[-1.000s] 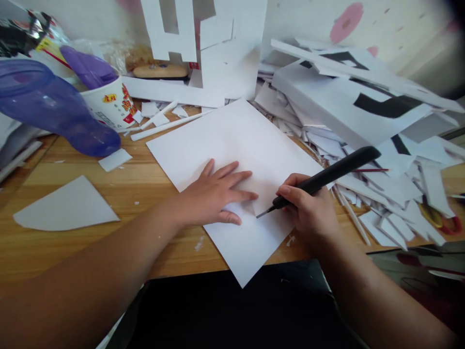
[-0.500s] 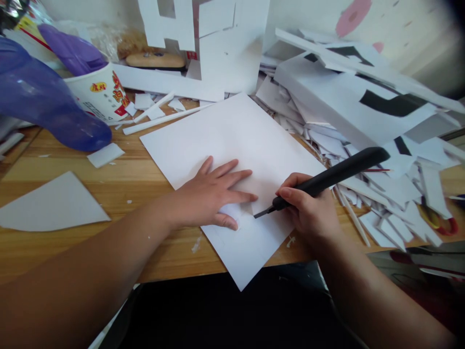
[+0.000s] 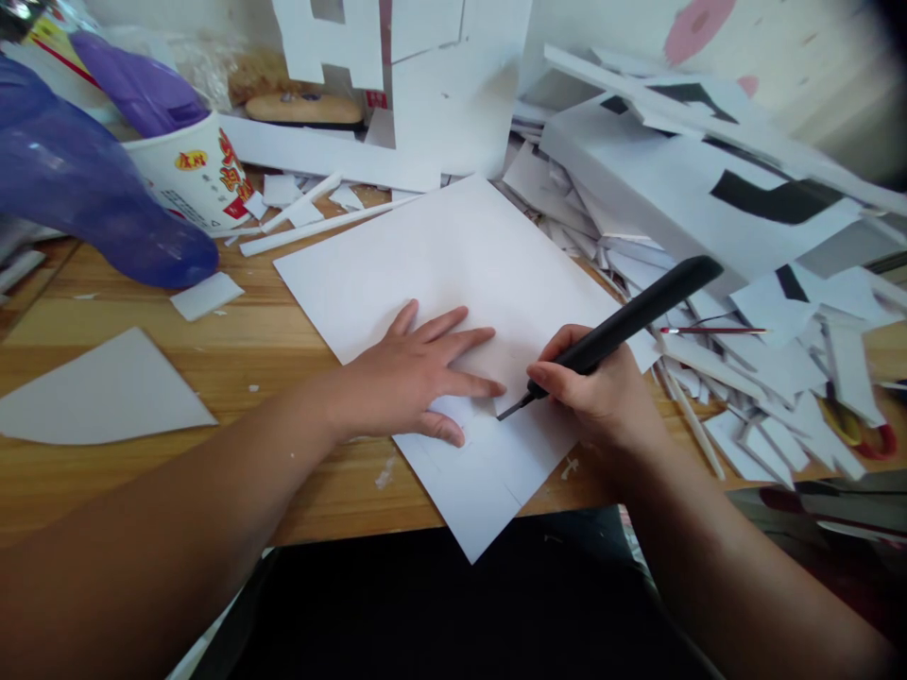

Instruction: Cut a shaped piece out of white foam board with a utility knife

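Observation:
A white board sheet point(image 3: 453, 246) lies slanted on the wooden table, one corner jutting past the front edge. My left hand point(image 3: 418, 373) rests flat on it, fingers spread, holding nothing. In my right hand point(image 3: 595, 382) is a craft knife point(image 3: 624, 326) with a thick black handle and a thin dark blade. The blade tip meets the sheet just right of my left fingertips, where a short faint line shows. Another fine line runs near the sheet's lower right edge. The fingers of my right hand wrap round the handle's lower part.
White offcuts point(image 3: 765, 378) heap up at the right, with scissors point(image 3: 861, 434) and a thin red brush point(image 3: 715, 331) among them. A paper cup point(image 3: 188, 179) and a blue-purple translucent object point(image 3: 106, 189) stand at left. A curved white piece point(image 3: 106, 392) lies on the table point(image 3: 269, 482).
The knife's handle has swung left and stands a little steeper, my right hand shifting slightly left and up with it. The tip stays almost in place. My left hand has stayed put.

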The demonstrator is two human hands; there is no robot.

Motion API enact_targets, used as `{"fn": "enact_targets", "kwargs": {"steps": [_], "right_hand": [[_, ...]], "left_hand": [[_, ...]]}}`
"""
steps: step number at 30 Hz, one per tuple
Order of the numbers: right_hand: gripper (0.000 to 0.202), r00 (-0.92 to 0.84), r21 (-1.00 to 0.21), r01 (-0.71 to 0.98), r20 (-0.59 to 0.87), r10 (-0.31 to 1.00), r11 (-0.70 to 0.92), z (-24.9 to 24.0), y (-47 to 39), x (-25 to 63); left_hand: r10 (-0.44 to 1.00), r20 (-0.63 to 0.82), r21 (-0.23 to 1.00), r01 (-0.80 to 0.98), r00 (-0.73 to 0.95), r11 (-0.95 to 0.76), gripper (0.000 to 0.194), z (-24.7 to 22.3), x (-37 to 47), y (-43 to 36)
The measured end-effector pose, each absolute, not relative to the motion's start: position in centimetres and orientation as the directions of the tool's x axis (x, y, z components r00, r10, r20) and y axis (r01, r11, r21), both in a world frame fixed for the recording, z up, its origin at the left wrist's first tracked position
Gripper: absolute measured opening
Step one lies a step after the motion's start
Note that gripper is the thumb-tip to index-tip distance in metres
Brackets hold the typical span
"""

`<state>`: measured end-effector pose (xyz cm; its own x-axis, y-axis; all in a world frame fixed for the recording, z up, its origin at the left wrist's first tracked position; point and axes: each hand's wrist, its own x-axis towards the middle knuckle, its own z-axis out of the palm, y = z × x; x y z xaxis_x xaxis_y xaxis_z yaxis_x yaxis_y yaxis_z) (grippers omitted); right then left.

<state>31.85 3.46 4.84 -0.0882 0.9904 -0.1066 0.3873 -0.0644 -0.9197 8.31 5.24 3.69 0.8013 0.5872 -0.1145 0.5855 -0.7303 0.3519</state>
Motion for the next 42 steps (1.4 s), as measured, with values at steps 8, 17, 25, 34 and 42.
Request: {"fn": "enact_targets", "kwargs": {"steps": [8, 17, 25, 34, 42], "right_hand": [[0.027, -0.080, -0.891, 0.455, -0.039, 0.996, 0.002, 4.7, 3.4, 31.6], [0.028, -0.137, -0.880, 0.471, -0.006, 0.991, 0.060, 5.0, 4.2, 31.9], [0.027, -0.114, -0.905, 0.421, 0.018, 0.993, 0.065, 4.6, 4.4, 32.3], [0.027, -0.188, -0.890, 0.438, 0.042, 0.981, 0.123, 5.0, 4.8, 32.5], [0.026, -0.103, -0.918, 0.391, 0.027, 0.994, 0.065, 4.9, 5.4, 33.1]], "left_hand": [[0.572, -0.076, 0.335, 0.561, 0.817, -0.757, 0.059, 3.1, 8.1, 5.3], [0.576, -0.108, 0.338, 0.575, 0.810, -0.745, 0.059, 3.1, 8.2, 5.5], [0.560, -0.113, 0.327, 0.563, 0.821, -0.759, 0.055, 3.2, 7.8, 5.4], [0.572, -0.159, 0.322, 0.589, 0.805, -0.741, 0.057, 3.1, 7.9, 5.7], [0.566, -0.121, 0.281, 0.575, 0.815, -0.768, 0.056, 3.8, 8.0, 5.2]]}}
